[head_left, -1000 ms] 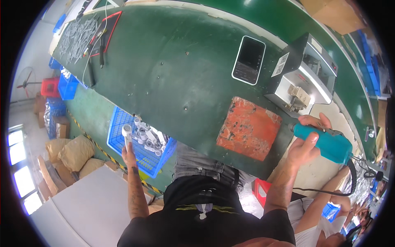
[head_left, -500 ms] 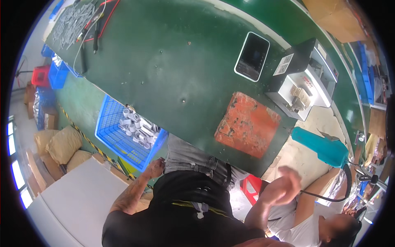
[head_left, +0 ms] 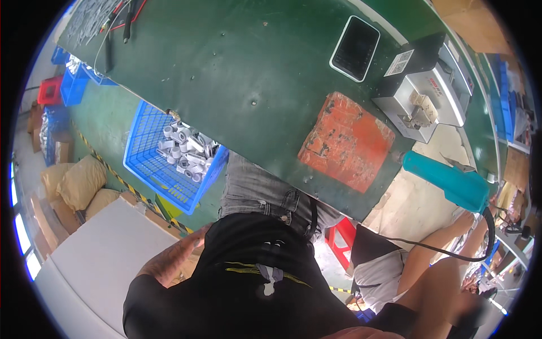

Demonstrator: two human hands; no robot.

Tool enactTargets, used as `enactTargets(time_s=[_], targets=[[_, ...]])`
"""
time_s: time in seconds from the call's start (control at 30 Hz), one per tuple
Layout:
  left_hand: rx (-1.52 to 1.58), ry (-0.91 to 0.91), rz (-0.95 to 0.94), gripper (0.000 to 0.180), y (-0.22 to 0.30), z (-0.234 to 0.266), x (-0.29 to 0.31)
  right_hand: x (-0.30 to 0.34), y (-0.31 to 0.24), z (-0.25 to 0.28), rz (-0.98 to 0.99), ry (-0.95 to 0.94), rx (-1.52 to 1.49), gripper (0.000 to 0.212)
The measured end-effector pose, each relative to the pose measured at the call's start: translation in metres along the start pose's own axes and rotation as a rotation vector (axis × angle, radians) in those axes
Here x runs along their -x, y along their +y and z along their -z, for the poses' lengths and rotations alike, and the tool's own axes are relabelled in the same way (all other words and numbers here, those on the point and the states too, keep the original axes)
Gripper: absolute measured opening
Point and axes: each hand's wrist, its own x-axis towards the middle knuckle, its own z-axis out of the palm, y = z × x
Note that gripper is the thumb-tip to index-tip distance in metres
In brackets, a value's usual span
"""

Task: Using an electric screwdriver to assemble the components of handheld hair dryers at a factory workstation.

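Note:
My left hand (head_left: 200, 234) hangs by my waist, mostly hidden behind my black shirt; its fingers do not show. It is nearest to the blue plastic basket (head_left: 144, 181), which holds grey and white ring-ended parts (head_left: 189, 152). At the lower right my right forearm (head_left: 432, 299) reaches out from a black sleeve, and the hand at its end is too blurred to make out. On the green table (head_left: 243, 68) lies a worn orange-red plate (head_left: 347, 141). A teal handheld power tool (head_left: 446, 181) with a black cable lies to its right.
A white-edged phone (head_left: 355, 50) and a black-and-white boxed device (head_left: 418, 96) are at the far right. Grey strips (head_left: 93, 22) and hand tools lie far left. A pale board (head_left: 107, 254) stands at left. A co-worker's bare limbs (head_left: 435, 243) show at right.
My right hand has left its place beside the table corner and swung down to the right. The left hand has drawn in behind my shirt. The whole view has shifted, with the table higher.

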Motion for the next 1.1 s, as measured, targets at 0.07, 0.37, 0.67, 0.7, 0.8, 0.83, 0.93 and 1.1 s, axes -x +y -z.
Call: enactTargets(time_s=[0.07, 0.37, 0.67, 0.7, 0.8, 0.83, 0.93, 1.1], targets=[[-0.055, 0.076, 0.018, 0.037, 0.006, -0.004, 0.000, 0.000, -0.001, 0.001, -0.002, -0.029, -0.003, 0.044], [-0.386, 0.053, -0.178, 0.031, -0.059, 0.069, -0.081, -0.005, -0.001, 0.003, -0.009, -0.129, 0.004, 0.040], [-0.814, 0.173, -0.298, 0.042, -0.060, 0.079, -0.084, -0.014, -0.015, 0.026, -0.071, -0.284, 0.012, 0.035], [-0.730, 0.182, -0.215, 0.044, -0.062, 0.082, -0.087, -0.015, -0.017, 0.029, -0.079, -0.305, 0.009, 0.035], [-0.732, 0.221, -0.113, 0.047, -0.014, 0.029, -0.046, -0.018, -0.023, 0.030, -0.088, -0.363, 0.021, 0.033], [-0.815, 0.272, -0.098, 0.049, 0.006, 0.012, -0.029, -0.020, -0.020, 0.027, -0.083, -0.375, 0.021, 0.033], [-0.817, 0.285, -0.202, 0.047, 0.028, -0.006, -0.033, -0.029, -0.009, 0.021, -0.060, -0.427, -0.002, 0.032], [-1.159, 0.319, -0.395, 0.036, 0.025, 0.011, -0.043, -0.034, 0.003, 0.021, -0.036, -0.518, -0.037, 0.030]])
